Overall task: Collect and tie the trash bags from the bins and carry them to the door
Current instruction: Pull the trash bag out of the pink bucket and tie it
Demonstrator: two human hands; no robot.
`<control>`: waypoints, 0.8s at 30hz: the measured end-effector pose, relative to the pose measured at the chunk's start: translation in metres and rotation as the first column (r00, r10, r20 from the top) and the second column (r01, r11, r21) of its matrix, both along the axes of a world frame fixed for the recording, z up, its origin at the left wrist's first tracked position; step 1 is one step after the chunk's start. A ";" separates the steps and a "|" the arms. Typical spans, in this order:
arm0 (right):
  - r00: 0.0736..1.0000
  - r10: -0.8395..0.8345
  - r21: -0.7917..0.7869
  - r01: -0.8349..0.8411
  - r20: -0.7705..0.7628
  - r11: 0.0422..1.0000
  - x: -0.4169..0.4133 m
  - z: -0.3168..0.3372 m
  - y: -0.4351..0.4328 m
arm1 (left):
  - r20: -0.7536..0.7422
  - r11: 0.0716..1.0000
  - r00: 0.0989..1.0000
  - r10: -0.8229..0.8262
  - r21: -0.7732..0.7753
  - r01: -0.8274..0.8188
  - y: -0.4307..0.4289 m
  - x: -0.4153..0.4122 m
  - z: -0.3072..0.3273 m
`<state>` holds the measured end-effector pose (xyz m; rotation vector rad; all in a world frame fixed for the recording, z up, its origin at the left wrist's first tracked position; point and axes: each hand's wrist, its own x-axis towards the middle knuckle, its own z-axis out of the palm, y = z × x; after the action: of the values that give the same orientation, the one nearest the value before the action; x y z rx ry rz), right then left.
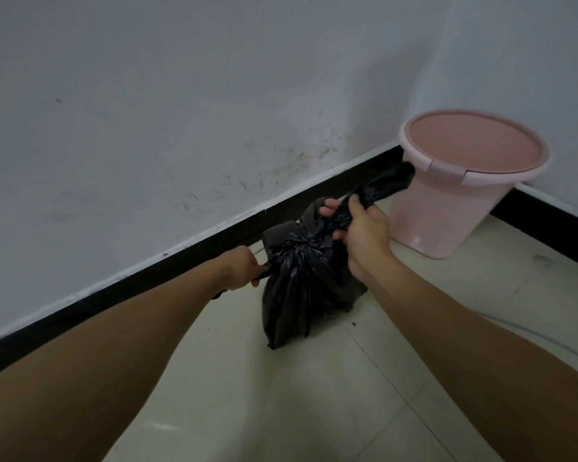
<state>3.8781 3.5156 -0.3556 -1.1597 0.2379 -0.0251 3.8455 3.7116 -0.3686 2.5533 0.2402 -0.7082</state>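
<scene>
Black trash bag (301, 295) standing on the tiled floor (314, 395) close to the black skirting (114, 295), its neck gathered tight; the opaque plastic hides the contents. Left hand (241, 268) clenched round one twisted tail of the neck; right hand (364, 231) clenched round the other, which reaches toward the pink bin (447, 211). Bin upright in the corner, just right of the bag, with only its pink inner wall visible.

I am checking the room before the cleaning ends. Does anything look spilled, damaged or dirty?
The white wall has brownish scuff marks just above the black baseboard, left of the pink bin. A small dark speck lies on the floor tiles beside the black trash bag. No spill shows.
</scene>
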 end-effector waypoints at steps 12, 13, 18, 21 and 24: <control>0.770 0.500 -0.917 -0.310 -0.398 -0.252 -0.015 -0.037 -0.017 | -0.029 0.728 0.950 0.312 -0.634 -0.259 0.022 0.008 0.041; 0.737 0.519 -0.901 -0.329 -0.433 -0.283 -0.019 -0.036 -0.014 | -0.022 0.714 0.952 0.305 -0.657 -0.244 0.019 0.010 0.047; 0.811 0.482 -0.928 -0.190 -0.332 -0.320 -0.036 -0.031 0.001 | -0.024 0.667 0.987 0.157 -0.735 -0.124 -0.005 0.014 0.071; 0.874 0.442 -0.935 -0.034 -0.199 -0.353 -0.042 -0.031 0.007 | -0.063 0.616 0.995 0.082 -0.781 -0.100 -0.012 0.014 0.078; 0.853 0.495 -0.958 -0.017 -0.163 -0.287 -0.042 -0.036 0.006 | -0.101 0.529 0.983 0.156 -0.832 -0.170 -0.006 0.018 0.075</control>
<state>3.8356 3.5211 -0.3916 -2.9294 -0.5831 0.0183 3.8638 3.7059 -0.2937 1.5546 0.0946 -0.5672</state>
